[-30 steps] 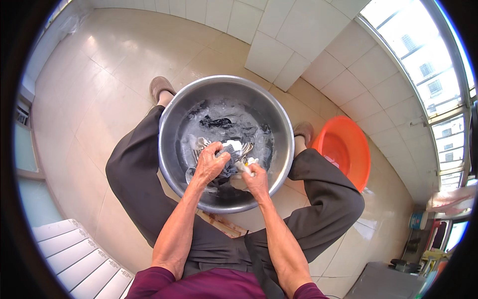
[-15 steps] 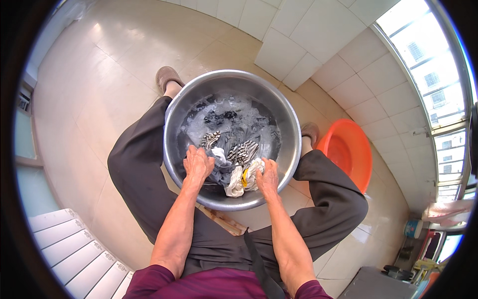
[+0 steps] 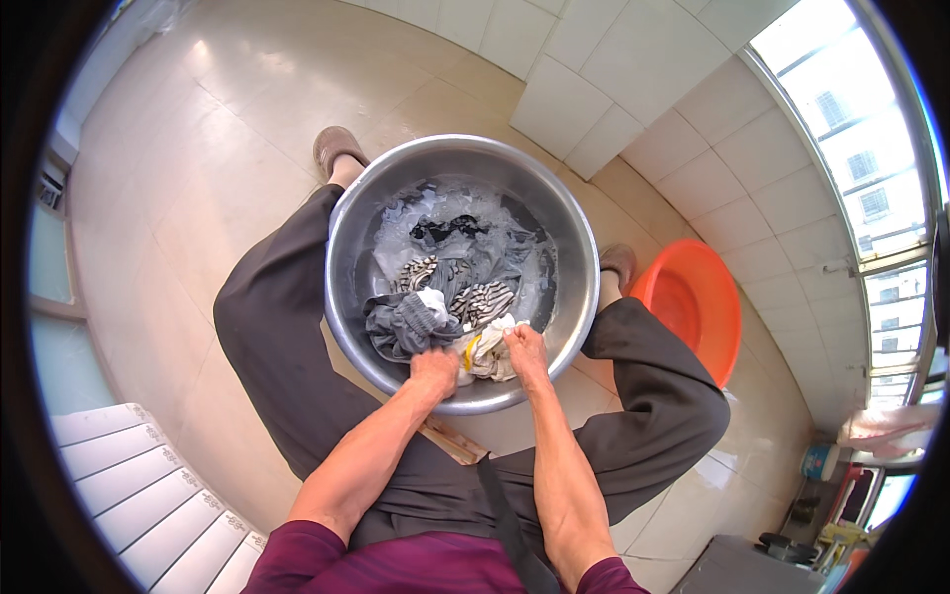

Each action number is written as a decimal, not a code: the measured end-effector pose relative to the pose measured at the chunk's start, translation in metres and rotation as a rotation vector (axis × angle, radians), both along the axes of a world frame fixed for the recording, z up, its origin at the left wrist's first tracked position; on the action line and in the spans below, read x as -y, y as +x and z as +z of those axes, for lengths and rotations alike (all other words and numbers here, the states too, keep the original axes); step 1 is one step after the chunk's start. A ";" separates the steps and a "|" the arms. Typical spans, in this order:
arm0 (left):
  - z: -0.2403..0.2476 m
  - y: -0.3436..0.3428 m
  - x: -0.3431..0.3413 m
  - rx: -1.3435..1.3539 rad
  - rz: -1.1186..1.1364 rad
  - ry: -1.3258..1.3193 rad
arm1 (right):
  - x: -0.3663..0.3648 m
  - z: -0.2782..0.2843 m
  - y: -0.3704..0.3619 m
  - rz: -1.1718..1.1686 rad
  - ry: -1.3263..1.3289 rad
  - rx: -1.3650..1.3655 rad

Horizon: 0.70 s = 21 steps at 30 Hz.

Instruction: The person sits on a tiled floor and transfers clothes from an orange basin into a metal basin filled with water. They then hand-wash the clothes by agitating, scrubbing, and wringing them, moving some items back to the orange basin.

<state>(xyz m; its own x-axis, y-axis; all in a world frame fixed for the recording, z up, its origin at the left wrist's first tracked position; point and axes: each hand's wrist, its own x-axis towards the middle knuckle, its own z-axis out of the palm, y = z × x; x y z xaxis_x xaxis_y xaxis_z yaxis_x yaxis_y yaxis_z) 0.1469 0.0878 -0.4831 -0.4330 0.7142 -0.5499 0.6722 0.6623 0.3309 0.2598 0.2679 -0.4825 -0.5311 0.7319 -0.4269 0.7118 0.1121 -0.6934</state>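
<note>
A large steel basin (image 3: 341, 238) between my legs holds soapy water and wet clothes. At its near side lies a bunched white cloth (image 3: 492, 358) with a yellow strip. My right hand (image 3: 525, 352) pinches the right end of this cloth. My left hand (image 3: 435, 373) is closed at its left edge, fingers turned down and partly hidden. A crumpled dark grey garment (image 3: 401, 325) lies just beyond my left hand, heaped above the water. Behind the cloth are a black-and-white striped piece (image 3: 483, 303) and, farther off, a black piece (image 3: 450, 229) in the suds.
An orange plastic basin (image 3: 727, 317) stands on the tiled floor (image 3: 158, 228) beyond my right leg. White wall tiles (image 3: 614, 59) rise ahead and to the right, below a barred window (image 3: 851, 148). White slats (image 3: 139, 485) are at the lower left.
My left hand has moved right and nearer to me, from the grey garment to the white cloth's edge. The grey garment now sits heaped at the left. My right hand has shifted slightly.
</note>
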 end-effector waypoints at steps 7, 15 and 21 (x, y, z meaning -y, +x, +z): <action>-0.063 -0.070 -0.009 -0.260 0.259 0.178 | -0.005 0.071 -0.010 -0.255 -0.417 -0.574; 0.061 -0.111 -0.036 -0.031 0.046 0.189 | -0.009 0.127 -0.016 -0.330 -0.610 -0.785; 0.084 -0.063 -0.039 0.419 -0.015 0.567 | 0.000 0.135 -0.028 -0.176 -0.468 -0.746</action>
